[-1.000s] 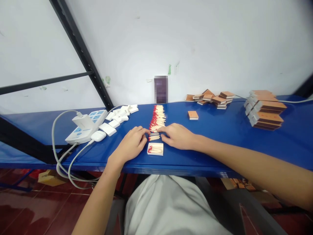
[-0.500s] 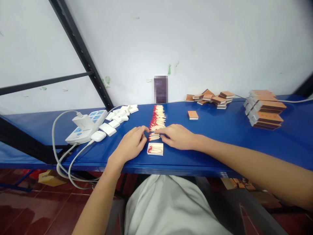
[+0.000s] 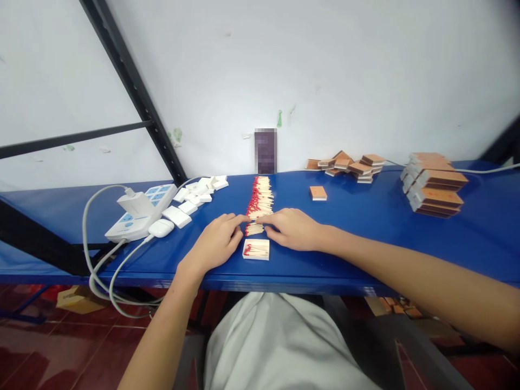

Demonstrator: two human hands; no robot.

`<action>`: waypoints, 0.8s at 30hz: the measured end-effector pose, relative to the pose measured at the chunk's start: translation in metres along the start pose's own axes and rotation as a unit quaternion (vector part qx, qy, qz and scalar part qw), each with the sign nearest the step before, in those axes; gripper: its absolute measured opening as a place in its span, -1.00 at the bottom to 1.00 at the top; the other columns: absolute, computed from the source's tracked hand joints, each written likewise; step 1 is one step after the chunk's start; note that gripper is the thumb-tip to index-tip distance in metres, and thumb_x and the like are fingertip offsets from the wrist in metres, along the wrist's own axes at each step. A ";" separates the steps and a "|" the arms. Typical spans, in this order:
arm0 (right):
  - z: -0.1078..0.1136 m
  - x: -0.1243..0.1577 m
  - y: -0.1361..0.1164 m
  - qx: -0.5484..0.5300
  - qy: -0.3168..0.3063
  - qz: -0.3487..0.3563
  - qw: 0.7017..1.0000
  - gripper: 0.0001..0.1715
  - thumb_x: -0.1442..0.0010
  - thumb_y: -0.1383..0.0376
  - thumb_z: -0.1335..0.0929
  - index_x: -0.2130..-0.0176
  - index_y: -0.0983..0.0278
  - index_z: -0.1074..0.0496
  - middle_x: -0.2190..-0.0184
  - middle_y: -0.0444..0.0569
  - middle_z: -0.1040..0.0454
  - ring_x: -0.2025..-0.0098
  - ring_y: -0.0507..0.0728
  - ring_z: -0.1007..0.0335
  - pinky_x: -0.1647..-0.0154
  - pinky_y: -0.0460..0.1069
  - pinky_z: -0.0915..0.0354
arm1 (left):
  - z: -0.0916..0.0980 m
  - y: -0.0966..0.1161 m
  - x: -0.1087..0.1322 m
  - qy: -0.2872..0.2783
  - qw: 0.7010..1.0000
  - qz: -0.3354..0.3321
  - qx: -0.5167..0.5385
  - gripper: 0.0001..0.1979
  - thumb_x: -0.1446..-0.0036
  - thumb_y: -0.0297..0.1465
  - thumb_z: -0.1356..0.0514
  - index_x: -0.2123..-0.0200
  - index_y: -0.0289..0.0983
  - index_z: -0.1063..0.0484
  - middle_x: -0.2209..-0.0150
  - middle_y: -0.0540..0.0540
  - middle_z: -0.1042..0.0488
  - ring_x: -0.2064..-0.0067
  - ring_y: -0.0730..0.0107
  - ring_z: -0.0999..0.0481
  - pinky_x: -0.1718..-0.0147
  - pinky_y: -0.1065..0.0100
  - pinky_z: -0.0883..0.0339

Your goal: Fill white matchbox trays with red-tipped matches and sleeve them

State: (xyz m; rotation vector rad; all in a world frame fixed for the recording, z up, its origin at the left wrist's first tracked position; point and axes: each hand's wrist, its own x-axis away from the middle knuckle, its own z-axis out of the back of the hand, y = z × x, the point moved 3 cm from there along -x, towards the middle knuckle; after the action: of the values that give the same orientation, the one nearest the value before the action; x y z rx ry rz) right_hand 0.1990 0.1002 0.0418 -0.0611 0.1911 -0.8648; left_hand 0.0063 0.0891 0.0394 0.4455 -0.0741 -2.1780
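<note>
Fingers of the left hand and fingers of the right hand meet tip to tip over the near end of a row of matches. They are loosely curled and resting on the sticks. Whether either hand has closed on any match cannot be told from this angle. The row runs from the hands towards the far wall, red heads to the left, on a blue bench. Just near of the hands, between the wrists, an open tray lies partly filled with matches, close to the bench's near edge.

To the left are empty white trays, a power strip with cables hanging over the edge, and a small white case. To the right a single brown sleeve lies alone. A loose heap of sleeves and a taller stack stand further right.

The risk here lies in the crowding. A sideways push from either set of fingers would probably skew or scatter the tightly packed row. A dragging wrist could also knock the tray off the near edge and spill its matches onto the floor.
</note>
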 end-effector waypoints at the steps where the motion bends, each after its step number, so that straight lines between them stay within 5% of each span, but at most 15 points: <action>1: 0.000 0.000 0.000 0.001 0.001 0.000 1.000 -0.51 -0.33 0.26 -0.19 -0.19 0.12 -0.39 0.14 0.02 -0.61 0.18 0.19 -0.52 0.25 -0.02 -0.20 | 0.000 0.000 0.000 -0.004 1.000 -0.001 -0.004 -0.61 -0.33 -0.44 0.06 -0.11 -0.21 -0.42 0.12 -0.15 -0.52 0.06 0.11 -0.47 0.01 0.10 -0.33; 18: -0.001 0.000 0.000 0.008 0.007 0.000 1.000 -0.53 -0.33 0.25 -0.19 -0.18 0.16 -0.39 0.18 0.02 -0.61 0.19 0.21 -0.52 0.29 -0.02 -0.18 | 0.004 0.002 -0.003 -0.013 0.999 0.027 -0.022 -0.55 -0.32 -0.48 0.08 -0.07 -0.19 -0.52 0.33 -0.11 -0.37 0.23 0.19 -0.43 0.22 0.21 -0.31; 24: -0.001 0.000 0.001 -0.001 0.008 0.006 1.000 -0.54 -0.35 0.22 -0.20 -0.16 0.16 -0.40 0.16 0.02 -0.61 0.18 0.20 -0.52 0.26 -0.02 -0.18 | 0.002 0.001 -0.002 -0.008 1.000 0.020 -0.005 -0.60 -0.33 -0.45 0.05 -0.06 -0.22 -0.51 0.26 -0.11 -0.45 0.17 0.18 -0.45 0.16 0.21 -0.31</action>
State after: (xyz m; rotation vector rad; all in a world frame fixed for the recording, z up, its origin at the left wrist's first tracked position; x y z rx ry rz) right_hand 0.1998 0.1011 0.0403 -0.0541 0.2072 -0.8532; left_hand 0.0074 0.0904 0.0419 0.4173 -0.0802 -2.1417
